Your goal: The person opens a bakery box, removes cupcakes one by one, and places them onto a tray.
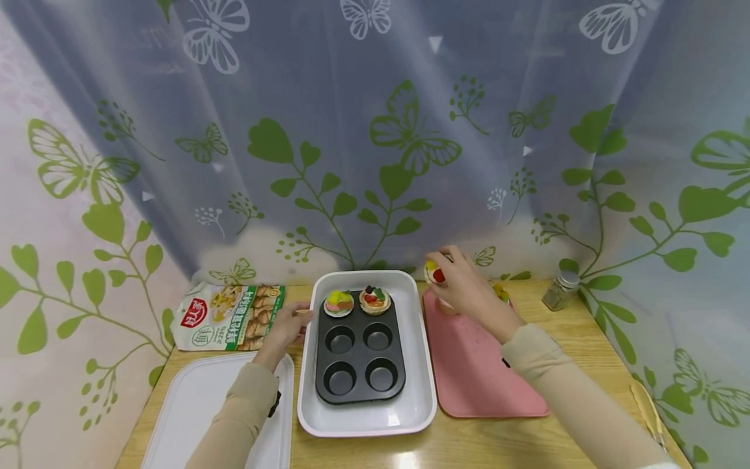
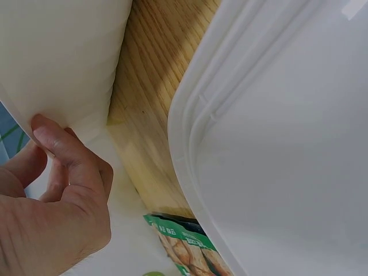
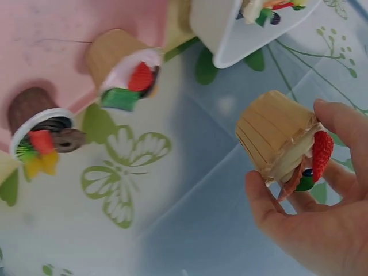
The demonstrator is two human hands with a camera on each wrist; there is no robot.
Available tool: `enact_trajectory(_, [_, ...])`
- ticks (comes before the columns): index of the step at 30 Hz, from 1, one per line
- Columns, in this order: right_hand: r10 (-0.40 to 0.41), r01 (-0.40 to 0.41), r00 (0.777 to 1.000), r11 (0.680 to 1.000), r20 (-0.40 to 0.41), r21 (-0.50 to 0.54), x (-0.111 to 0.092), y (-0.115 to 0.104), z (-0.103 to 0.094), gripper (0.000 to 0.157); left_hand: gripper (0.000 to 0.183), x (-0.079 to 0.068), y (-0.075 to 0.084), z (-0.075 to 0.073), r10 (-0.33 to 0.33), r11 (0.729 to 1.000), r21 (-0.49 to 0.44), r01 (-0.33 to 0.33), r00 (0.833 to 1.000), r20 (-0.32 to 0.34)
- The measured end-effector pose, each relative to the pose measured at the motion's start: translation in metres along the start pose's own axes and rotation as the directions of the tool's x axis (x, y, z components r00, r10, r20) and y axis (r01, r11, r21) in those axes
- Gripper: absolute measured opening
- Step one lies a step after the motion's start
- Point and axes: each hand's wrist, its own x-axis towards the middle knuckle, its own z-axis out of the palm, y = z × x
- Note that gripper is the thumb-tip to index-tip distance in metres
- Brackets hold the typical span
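My left hand holds the left rim of a deep white tray, thumb and fingers pinching its edge in the left wrist view. Inside the tray lies a dark muffin pan. Two of its far cups hold topped cupcakes, one pink and yellow, one with red and green pieces. Raised beyond the pink board, my right hand grips a cupcake in a tan fluted cup, with cream and a strawberry on top. A tan cupcake and a brown one stand on the board.
A snack packet lies at the back left, with a flat white tray in front of it. A spice jar stands at the back right. Near the right edge is a yellowish utensil. A patterned curtain hangs behind the table.
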Motion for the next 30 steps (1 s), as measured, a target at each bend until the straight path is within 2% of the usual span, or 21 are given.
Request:
enact_trajectory(5, [-0.003,0.004,1.000,1.000,0.020,-0.022,-0.014,0.012,0.006,0.055,0.040,0.000,-0.001,-0.001,0.009,1.000,0.003,-0.009,1.000,0.001])
enact_trajectory(10, [0.053,-0.051,0.996,0.998,0.070,-0.021,-0.027,0.021,0.016,0.055,0.041,0.000,0.000,-0.001,0.010,1.000,0.002,-0.010,1.000,0.010])
enact_trajectory(16, [0.083,-0.079,0.991,0.996,0.106,-0.037,-0.042,0.029,0.031,0.054,0.041,0.001,-0.001,-0.001,0.000,1.000,0.004,-0.001,1.000,0.008])
enact_trajectory(23, [0.094,-0.092,0.986,0.995,0.138,-0.023,-0.052,0.035,0.044,0.052,0.041,0.003,-0.002,-0.001,-0.001,1.000,0.010,0.001,1.000,0.004])
enact_trajectory(30, [0.111,-0.101,0.976,0.993,0.189,-0.063,-0.060,0.038,0.059,0.050,0.041,0.003,-0.004,-0.002,0.001,1.000,0.010,-0.001,1.000,0.003])
